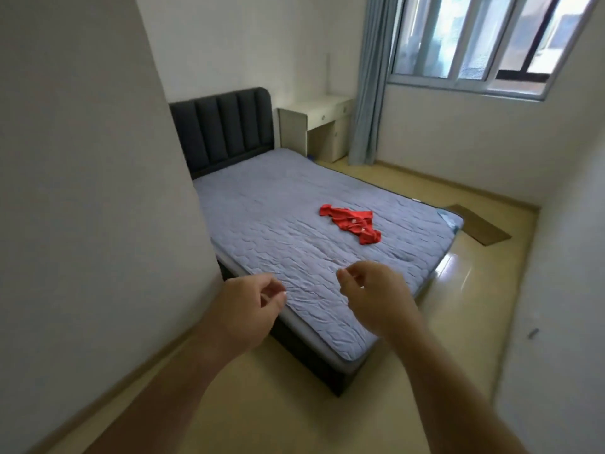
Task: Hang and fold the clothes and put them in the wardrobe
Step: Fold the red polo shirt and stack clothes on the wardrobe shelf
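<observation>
Right, head view, single camera: left hand [248,306] and right hand [370,296] are hovering side by side, apart from each other, over the near long edge of the bed [278,244]; both are carrying nothing, fingers loosely curled with thumb tips sitting close to the forefingers, so neither is pinching cloth; reading that as pre-shaping for a pick, judgement only. Task item: one red garment [352,224] is lying crumpled on the grey quilted cover, toward the foot end and the far side of the mattress, well apart from both hands, nearer the right one; it is lying bunched rather than flat, so it is probably needing a shake-out before folding or hanging. No hanger or wardrobe is showing; the big pale panel [82,191] filling the left could be a wall or a cabinet side, cannot tell. Edges and room: the panel is hiding the near bed edge up by the dark headboard [222,126], so that end is looking blocked; open floor [294,404] is running under the arms, round the foot corner and along the window [474,44] side; a brown mat [478,224] is lying on the floor past the far foot corner, possible trip point; desk [314,122] and curtain [370,93] are sitting beyond the headboard end, out of the reach path; leaning across the near edge or walking round the foot is looking like the cleanest approach.
</observation>
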A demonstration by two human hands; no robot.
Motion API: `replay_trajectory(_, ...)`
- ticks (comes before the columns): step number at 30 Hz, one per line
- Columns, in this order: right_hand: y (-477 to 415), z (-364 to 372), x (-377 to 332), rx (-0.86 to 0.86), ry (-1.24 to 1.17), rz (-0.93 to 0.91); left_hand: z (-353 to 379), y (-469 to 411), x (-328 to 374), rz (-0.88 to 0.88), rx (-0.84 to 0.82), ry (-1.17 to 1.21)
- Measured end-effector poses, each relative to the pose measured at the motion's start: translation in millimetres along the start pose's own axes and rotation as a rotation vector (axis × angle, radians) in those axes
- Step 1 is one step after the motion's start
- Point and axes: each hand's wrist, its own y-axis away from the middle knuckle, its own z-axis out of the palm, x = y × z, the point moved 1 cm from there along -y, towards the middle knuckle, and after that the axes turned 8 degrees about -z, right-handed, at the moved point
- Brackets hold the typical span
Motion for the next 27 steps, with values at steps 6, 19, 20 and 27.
replay_trajectory(6, -56, -46, 114, 0.064, 0.002, 0.141, 95, -101, 63, 0.109, -0.109, 0.01)
replay_trajectory(19, -238, -179, 346, 0.094, 0.232, 0.309, 328, -361, 215, 0.144, -0.34, 0.029)
replay_trajectory(20, -249, -187, 361, 0.1, 0.219, 0.325, 342, -378, 228, 0.153, -0.355, 0.018)
replay_trajectory(27, -354, -224, 477, 0.067, 0.218, 0.368, 431, -490, 277, 0.119, -0.394, -0.046)
